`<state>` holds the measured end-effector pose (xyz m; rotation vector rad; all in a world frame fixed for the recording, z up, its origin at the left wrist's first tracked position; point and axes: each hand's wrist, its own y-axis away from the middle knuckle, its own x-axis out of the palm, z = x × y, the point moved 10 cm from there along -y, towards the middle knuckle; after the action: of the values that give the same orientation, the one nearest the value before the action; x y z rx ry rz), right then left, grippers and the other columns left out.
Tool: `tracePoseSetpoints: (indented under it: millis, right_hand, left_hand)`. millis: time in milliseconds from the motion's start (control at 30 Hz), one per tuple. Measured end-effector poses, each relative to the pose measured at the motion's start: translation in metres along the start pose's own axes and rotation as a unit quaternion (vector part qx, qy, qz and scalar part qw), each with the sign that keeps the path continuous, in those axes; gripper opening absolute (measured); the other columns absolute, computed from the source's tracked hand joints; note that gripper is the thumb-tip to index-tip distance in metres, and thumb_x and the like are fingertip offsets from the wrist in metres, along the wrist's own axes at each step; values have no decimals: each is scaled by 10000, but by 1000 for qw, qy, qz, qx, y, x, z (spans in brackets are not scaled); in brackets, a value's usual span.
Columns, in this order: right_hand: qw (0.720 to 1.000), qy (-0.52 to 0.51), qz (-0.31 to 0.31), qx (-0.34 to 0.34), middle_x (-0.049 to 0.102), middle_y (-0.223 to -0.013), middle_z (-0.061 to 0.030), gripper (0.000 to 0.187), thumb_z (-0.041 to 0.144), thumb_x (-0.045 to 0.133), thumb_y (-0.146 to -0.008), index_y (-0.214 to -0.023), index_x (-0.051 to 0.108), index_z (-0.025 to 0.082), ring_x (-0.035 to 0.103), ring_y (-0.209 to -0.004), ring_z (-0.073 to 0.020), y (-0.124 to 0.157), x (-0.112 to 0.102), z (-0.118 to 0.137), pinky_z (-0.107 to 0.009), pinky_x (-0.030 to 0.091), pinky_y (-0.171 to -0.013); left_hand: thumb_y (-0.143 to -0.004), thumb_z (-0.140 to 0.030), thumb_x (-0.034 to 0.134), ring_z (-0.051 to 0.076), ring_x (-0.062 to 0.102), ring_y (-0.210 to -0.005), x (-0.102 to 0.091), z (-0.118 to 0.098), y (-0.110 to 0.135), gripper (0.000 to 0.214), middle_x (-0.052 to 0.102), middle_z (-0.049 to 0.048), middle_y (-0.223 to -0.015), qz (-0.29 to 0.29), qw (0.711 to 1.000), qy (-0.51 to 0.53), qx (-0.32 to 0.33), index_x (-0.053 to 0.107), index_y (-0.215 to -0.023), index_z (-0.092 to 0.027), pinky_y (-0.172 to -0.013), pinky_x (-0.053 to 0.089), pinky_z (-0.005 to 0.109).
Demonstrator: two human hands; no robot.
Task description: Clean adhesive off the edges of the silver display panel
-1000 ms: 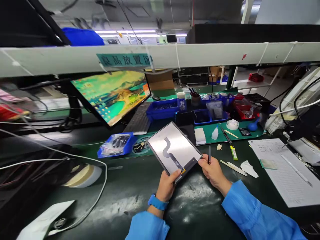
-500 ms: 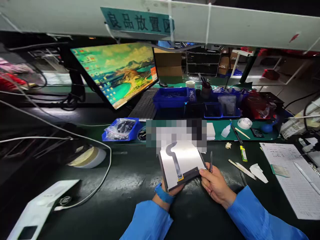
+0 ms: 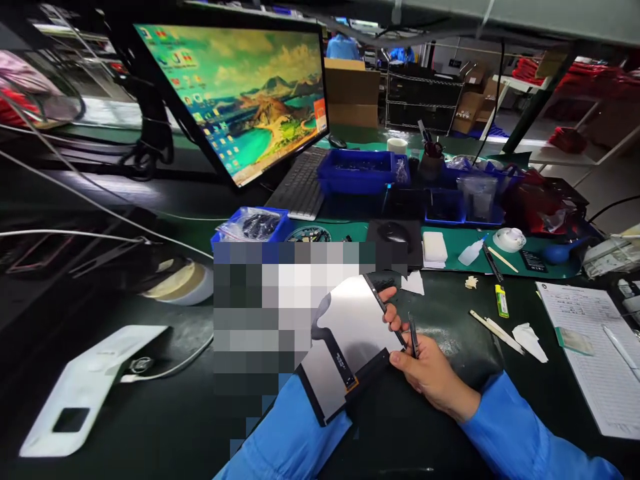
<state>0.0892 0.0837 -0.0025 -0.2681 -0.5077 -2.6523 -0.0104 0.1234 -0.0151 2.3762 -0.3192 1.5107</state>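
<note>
I note the panel (image 3: pixel 357 313) left of my right hand (image 3: pixel 435 373), fingers closed on a tool (image 3: pixel 414 337) by its near-right corner, left hand (image 3: pixel 391 312) gripping its right edge, long axis unclear

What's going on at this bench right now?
A person in blue sleeves holds a flat panel tilted above the dark worktop, its silvery back and dark ribbon cable showing. The left hand is mostly hidden behind it, fingers at its edge. The right hand is at the near right corner, a slim dark tool upright at its fingers. Pixelation hides part of the panel. A lit monitor stands beyond, to the left.
</note>
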Motion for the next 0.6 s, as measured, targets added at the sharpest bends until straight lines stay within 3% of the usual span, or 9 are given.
tracePoseSetpoints:
  millis: [100,200,300,367,433,500,600]
  right_hand:
    - [998,48,-13,-35,537,-645,43,478,630,866,-807,-876,702,186,401,-560,-98,-1,-7,6,-236,291,-503]
    - [996,48,-53,-44,649,-722,-5,487,653,767,-894,-954,743,170,388,-500,-86,-1,-25,11,-234,248,-450]
    - [990,-27,-122,-66,607,-659,19,470,643,674,-966,-982,734,178,340,-432,-83,1,-51,23,-237,268,-425]
    - [980,-35,-151,-124,628,-702,-8,449,619,615,-1006,-924,732,193,500,-536,-136,4,-64,40,-281,441,-533]
    - [966,25,-171,-193,673,-806,-59,509,633,540,-1039,-864,748,203,620,-758,-205,11,-73,60,-349,528,-719]
    - [954,94,-188,-216,663,-811,-68,598,674,469,-1062,-840,765,204,604,-790,-214,17,-78,67,-355,506,-734]
    - [962,89,-183,-180,526,-595,5,623,704,423,-1075,-911,761,207,479,-551,-169,19,-83,60,-326,419,-568]
  left_hand:
    - [-893,-579,606,236,590,-810,5,-4,3,584,605,78,-863,36,999,24,-16,720,-1322,-198,-865,560,504]
    - [-906,-570,595,231,578,-781,10,-15,5,555,590,78,-840,42,999,28,-17,728,-1302,-204,-804,550,456]
    - [-928,-537,581,206,567,-746,19,-26,7,509,568,68,-813,51,998,36,1,737,-1268,-191,-769,528,395]
    - [-920,-562,579,206,569,-745,21,-27,8,530,568,73,-821,46,998,38,0,736,-1256,-183,-748,518,383]
    - [-900,-612,579,211,569,-731,18,-25,6,566,565,76,-810,40,998,40,-1,740,-1229,-181,-728,516,389]
    - [-879,-664,575,205,549,-693,12,-23,4,596,552,67,-774,29,999,40,4,744,-1189,-184,-711,514,396]
    - [-838,-729,588,193,509,-657,2,-19,1,653,522,44,-723,7,1000,21,-12,732,-1188,-196,-736,509,416]
